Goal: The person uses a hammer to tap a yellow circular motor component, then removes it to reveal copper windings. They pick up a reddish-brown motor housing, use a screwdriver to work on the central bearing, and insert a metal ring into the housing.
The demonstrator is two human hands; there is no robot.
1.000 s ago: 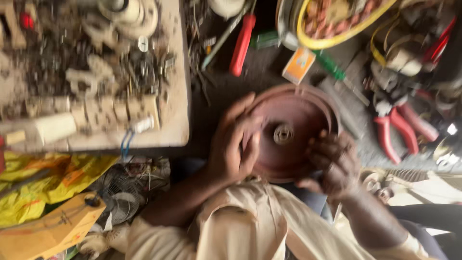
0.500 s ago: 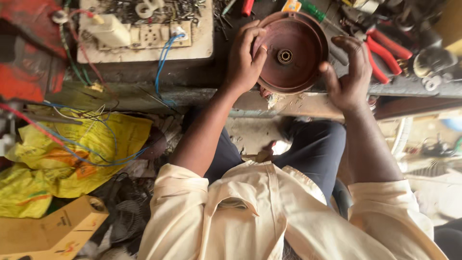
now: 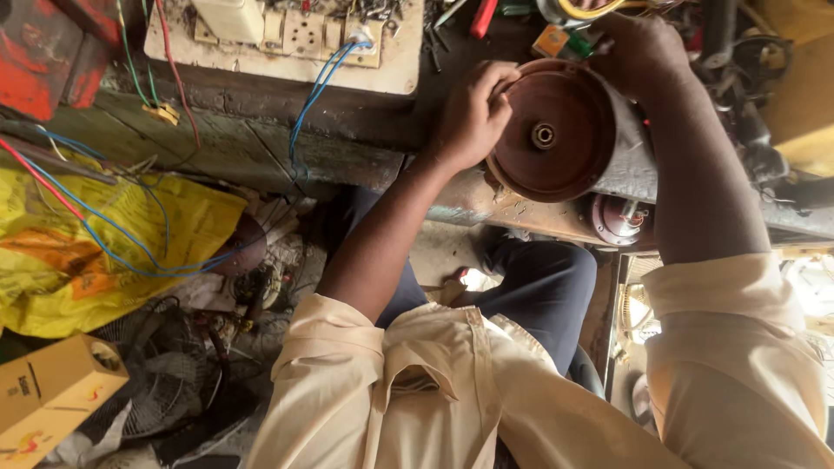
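At the bottom of the frame a cream collared shirt [image 3: 452, 391] fills the near view, with dark trousers [image 3: 530, 287] above it over the knees. From there both bare forearms run up toward the upper right. The left hand [image 3: 473, 113] is curled around the left rim of a round reddish-brown metal motor cover [image 3: 556, 130], fingers bent over its edge and thumb against its face. The right hand [image 3: 638, 52] is closed over the cover's upper right side, gripping the grey housing behind it; its fingertips are hidden. The cover sits tilted, its face toward the camera, with a small metal hub at its centre, at the front edge of a worn wooden workbench [image 3: 261, 139]. A second, smaller reddish disc [image 3: 617, 217] shows just below it under the bench edge. Farther up, at the top centre, a dirty white socket board [image 3: 295, 39] lies on the bench with blue wires [image 3: 317, 87] trailing from it. At the left lie a crumpled yellow plastic sheet [image 3: 78, 234] and, in the lower left corner, a brown cardboard box [image 3: 52, 391] beside a wire fan guard [image 3: 156, 382].
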